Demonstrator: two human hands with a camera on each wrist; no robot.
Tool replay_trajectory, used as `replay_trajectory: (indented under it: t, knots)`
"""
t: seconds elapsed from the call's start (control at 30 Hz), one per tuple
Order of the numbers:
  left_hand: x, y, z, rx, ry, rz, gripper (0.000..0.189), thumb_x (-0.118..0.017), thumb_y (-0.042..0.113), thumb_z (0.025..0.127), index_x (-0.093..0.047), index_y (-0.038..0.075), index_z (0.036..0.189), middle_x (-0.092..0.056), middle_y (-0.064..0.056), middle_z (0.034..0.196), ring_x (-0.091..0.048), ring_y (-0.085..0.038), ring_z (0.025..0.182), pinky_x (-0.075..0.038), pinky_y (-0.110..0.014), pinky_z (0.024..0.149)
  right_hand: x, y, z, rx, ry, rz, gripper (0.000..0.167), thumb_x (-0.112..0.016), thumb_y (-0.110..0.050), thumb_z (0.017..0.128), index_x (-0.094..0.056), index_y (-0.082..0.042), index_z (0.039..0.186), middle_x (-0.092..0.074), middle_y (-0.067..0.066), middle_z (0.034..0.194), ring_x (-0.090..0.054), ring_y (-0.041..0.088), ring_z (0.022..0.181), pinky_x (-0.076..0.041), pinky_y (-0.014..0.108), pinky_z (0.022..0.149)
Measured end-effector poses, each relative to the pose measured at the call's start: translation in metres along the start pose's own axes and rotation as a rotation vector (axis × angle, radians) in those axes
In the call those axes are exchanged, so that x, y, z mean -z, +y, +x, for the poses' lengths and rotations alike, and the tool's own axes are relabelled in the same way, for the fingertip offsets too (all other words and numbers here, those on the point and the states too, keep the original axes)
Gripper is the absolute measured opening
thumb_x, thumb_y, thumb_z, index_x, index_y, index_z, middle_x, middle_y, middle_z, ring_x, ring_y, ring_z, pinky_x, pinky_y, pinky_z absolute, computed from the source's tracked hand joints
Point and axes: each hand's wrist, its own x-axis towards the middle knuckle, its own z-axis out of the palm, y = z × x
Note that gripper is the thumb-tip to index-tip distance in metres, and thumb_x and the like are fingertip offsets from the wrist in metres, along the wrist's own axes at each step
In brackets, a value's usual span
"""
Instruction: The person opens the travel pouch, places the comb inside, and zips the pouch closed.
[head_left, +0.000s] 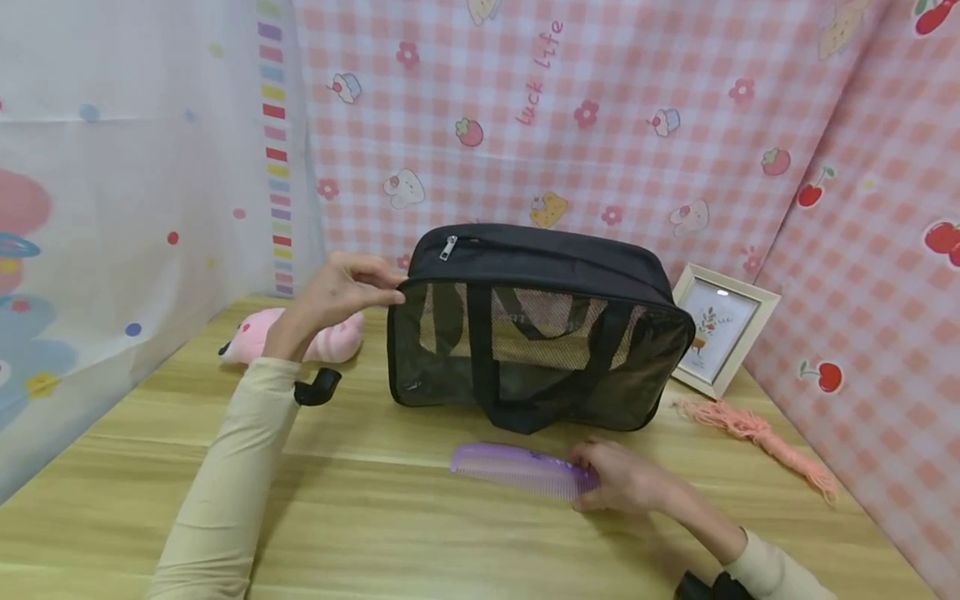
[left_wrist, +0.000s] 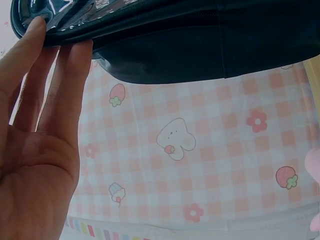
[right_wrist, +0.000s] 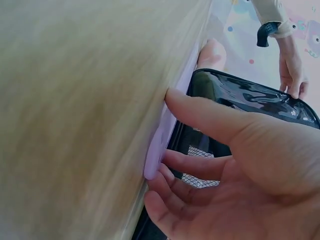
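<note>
A black zip bag (head_left: 551, 250) with a see-through front, mesh and hanging straps stands upright on the table. At its upper left corner my left hand (head_left: 341, 287) pinches the edge; the left wrist view shows the thumb (left_wrist: 30, 42) on the clear face and fingers behind the rim. The zip pull (head_left: 448, 248) sits at the top left of the bag. In front of the bag lies a purple comb (head_left: 510, 462), teeth toward me. Its right end is between the thumb and fingers of my right hand (head_left: 622, 477), low at the table.
Left of the bag lies a pink plush toy (head_left: 337, 337), partly behind my left arm. A framed picture (head_left: 712, 333) leans at the back right, with a bundle of pink cord (head_left: 757, 433) before it. Patterned cloth walls (head_left: 585, 167) enclose the wooden table (head_left: 375, 533).
</note>
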Motion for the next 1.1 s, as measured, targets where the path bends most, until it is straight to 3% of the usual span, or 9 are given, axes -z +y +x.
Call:
replay_trajectory:
  t: [0.27,0.5,0.67,0.87,1.1]
  knots:
    - [-0.001,0.005,0.000,0.052,0.018,0.037,0.021,-0.077,0.001,0.078,-0.074,0.000,0.099,-0.070,-0.004,0.093,-0.067,-0.015,0.082,-0.056,-0.027,0.070,0.012,0.001,-0.001,-0.037,0.032,0.029,0.038,-0.077,-0.020,0.067,-0.066,-0.002,0.098,-0.058,-0.004,0.084,-0.052,0.011,0.076,-0.047,0.027,0.065]
    - [-0.004,0.031,-0.004,0.062,0.008,0.048,0.019,-0.074,-0.004,0.079,-0.072,-0.006,0.099,-0.070,-0.007,0.094,-0.067,-0.014,0.081,-0.055,-0.025,0.071,0.029,-0.004,-0.006,-0.065,0.107,0.019,0.040,-0.072,-0.014,0.061,-0.065,0.000,0.097,-0.057,-0.002,0.083,-0.048,0.011,0.072,-0.043,0.024,0.060]
    - [-0.004,0.034,-0.006,0.059,0.011,0.047,0.019,-0.074,-0.004,0.079,-0.072,-0.006,0.098,-0.070,-0.009,0.094,-0.067,-0.014,0.080,-0.055,-0.025,0.070,0.037,-0.006,-0.007,-0.041,0.160,0.051,0.038,-0.075,-0.015,0.064,-0.066,-0.001,0.099,-0.061,-0.001,0.085,-0.053,0.009,0.071,-0.046,0.022,0.059]
    - [-0.004,0.031,-0.005,0.033,0.012,0.022,0.018,-0.074,-0.005,0.079,-0.073,-0.006,0.097,-0.070,-0.009,0.094,-0.067,-0.015,0.080,-0.055,-0.025,0.070,0.043,-0.008,-0.009,0.016,0.266,0.058,0.039,-0.079,-0.021,0.068,-0.070,-0.005,0.102,-0.066,-0.001,0.093,-0.055,0.008,0.077,-0.048,0.024,0.064]
    - [-0.001,0.002,0.000,0.021,0.018,0.026,0.020,-0.077,0.002,0.078,-0.075,0.000,0.098,-0.070,-0.005,0.095,-0.067,-0.015,0.080,-0.056,-0.026,0.069,0.051,-0.011,-0.013,0.057,0.302,0.160,0.041,-0.082,-0.021,0.070,-0.071,-0.006,0.107,-0.067,-0.003,0.092,-0.054,0.005,0.069,-0.048,0.022,0.056]
